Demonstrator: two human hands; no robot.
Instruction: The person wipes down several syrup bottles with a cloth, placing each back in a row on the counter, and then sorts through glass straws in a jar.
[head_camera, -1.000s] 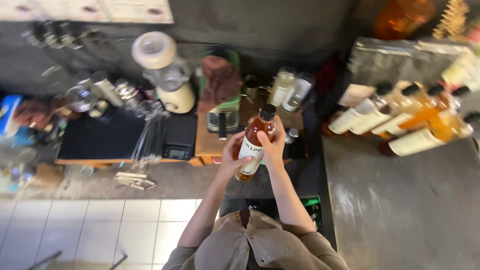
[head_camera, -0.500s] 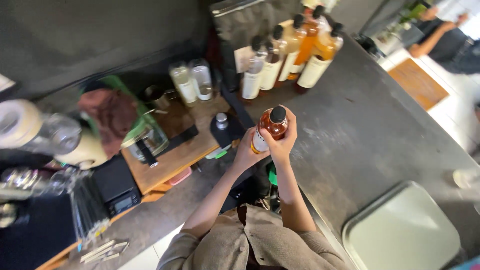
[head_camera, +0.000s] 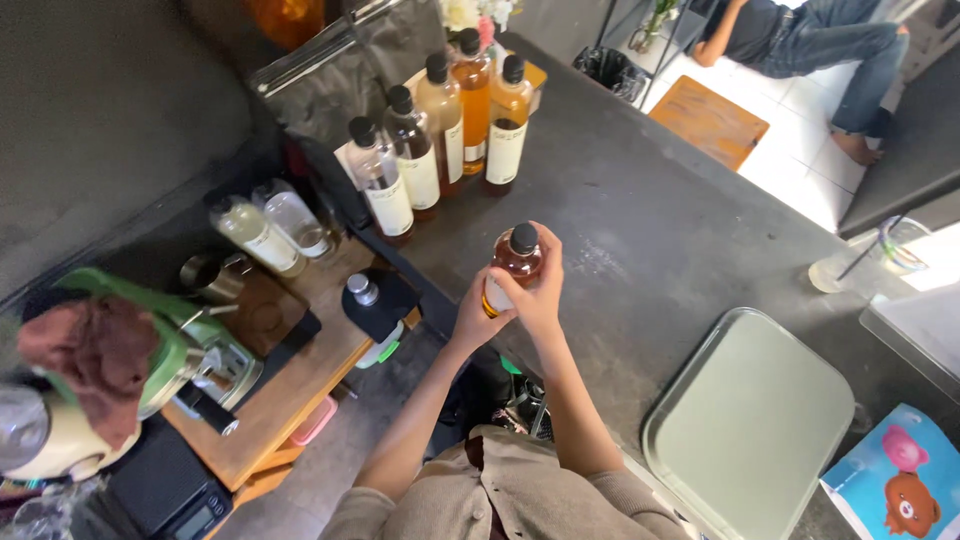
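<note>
Centrally in frame, both hands clasp one amber bottle (head_camera: 512, 268) with a black cap, held over the dark table (head_camera: 650, 230). Left hand (head_camera: 476, 318) wraps its lower left side; right hand (head_camera: 540, 290) covers the right side and most of the label, so the bottle's base is hidden. Row of capped bottles (head_camera: 440, 150) stands upper centre, well apart. Pale green tray (head_camera: 750, 430) lies lower right, partly cut by the frame edge. Seated person (head_camera: 800, 40) upper right, cut off at the top. Green appliance (head_camera: 170, 350) at left is half covered by a brown cloth (head_camera: 95, 355).
</note>
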